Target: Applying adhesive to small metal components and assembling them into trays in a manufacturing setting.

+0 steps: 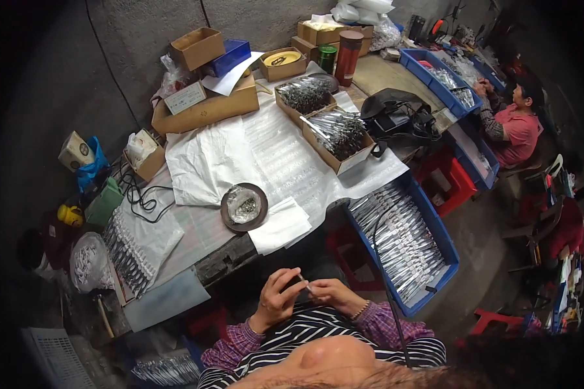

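Note:
Just in front of my body, both hands are raised and close together. Between them is a small, slim silvery piece (pixel 302 280); its exact kind is too small to make out. My left hand (pixel 278 299) pinches its upper end with thumb and fingers. The fingertips of my right hand (pixel 329 294) are closed on its lower end. Beyond my hands, at the table's near edge, lies a white paper sheet (pixel 282 227). Beside that sheet stands a round dark dish (pixel 226 217) with a plastic bag of tiny metal parts (pixel 245 206) in it.
To my right is a blue crate (pixel 453 266) full of slim metal pieces. Cardboard boxes (pixel 353 163) of similar pieces stand at the table's far side. More lie in rows (pixel 126 256) at the left. A co-worker (pixel 516 133) sits at the far right, beside a red stool (pixel 457 185).

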### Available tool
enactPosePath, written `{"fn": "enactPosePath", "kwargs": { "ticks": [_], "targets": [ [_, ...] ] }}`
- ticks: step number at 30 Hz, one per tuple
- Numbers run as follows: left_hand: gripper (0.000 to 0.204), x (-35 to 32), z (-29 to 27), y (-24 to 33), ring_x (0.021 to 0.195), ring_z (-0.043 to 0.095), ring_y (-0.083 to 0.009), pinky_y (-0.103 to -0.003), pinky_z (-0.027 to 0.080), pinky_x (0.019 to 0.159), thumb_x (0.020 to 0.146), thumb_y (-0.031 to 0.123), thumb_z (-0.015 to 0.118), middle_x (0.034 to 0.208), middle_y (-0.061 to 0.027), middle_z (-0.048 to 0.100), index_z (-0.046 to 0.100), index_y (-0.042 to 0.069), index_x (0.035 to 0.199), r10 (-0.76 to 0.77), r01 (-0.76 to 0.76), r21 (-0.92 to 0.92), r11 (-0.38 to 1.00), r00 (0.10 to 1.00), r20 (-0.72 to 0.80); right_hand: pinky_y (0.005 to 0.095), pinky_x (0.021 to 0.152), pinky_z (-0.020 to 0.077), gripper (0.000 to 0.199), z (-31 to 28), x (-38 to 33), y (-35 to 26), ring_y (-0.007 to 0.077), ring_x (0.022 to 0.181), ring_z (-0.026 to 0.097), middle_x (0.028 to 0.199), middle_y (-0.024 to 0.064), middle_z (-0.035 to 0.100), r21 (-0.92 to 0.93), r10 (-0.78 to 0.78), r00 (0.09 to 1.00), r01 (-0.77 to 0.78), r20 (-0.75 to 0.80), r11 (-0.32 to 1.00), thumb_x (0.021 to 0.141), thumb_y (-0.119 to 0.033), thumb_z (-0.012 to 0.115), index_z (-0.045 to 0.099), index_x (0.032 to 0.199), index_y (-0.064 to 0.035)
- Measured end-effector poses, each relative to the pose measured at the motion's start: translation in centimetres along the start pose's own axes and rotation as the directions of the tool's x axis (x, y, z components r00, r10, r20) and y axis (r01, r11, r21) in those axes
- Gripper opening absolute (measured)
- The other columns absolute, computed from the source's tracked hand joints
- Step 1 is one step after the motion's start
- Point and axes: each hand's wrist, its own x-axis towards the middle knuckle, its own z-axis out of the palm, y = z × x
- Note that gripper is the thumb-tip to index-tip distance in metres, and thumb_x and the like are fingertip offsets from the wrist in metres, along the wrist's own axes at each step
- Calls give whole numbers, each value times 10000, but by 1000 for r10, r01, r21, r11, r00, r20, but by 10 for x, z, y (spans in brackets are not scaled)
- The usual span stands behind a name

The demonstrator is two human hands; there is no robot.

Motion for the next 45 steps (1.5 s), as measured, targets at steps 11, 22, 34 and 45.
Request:
{"fn": "enactPosePath", "kwargs": {
  "ticks": [11,22,34,45],
  "targets": [
    [341,-29,2,-39,875,627,-240,-382,391,829,692,-42,597,868,-52,656,647,86,1004,-215,224,-52,973,967,136,202,652,506,265,17,36,-12,89,706,602,836,57,648,-42,176,984,-175,11,984,901,-251,581,626,976,-1],
    [152,-31,21,-44,562,517,-43,-184,412,511,905,57,523,720,-27,622,544,-4,1043,-704,682,-538,496,678,211,202,656,523,183,26,52,-12,103,764,620,899,56,638,-58,-133,985,127,-107,990,885,-100,591,598,1041,-4],
    [88,-34,31,-30,520,469,-14,-173,356,465,871,20,556,662,-14,602,540,-2,955,-747,701,-600,385,618,244,206,524,423,82,24,58,-2,81,586,569,664,58,620,-628,-606,783,403,-141,666,793,-35,632,656,780,42],
    [98,-41,33,-26,570,514,-42,-179,413,519,876,5,544,716,-37,597,523,-12,971,-731,682,-600,418,645,224,200,513,421,100,18,58,1,68,569,554,661,49,625,-588,-550,827,387,-121,710,810,-49,625,664,786,40]
  ]
}}
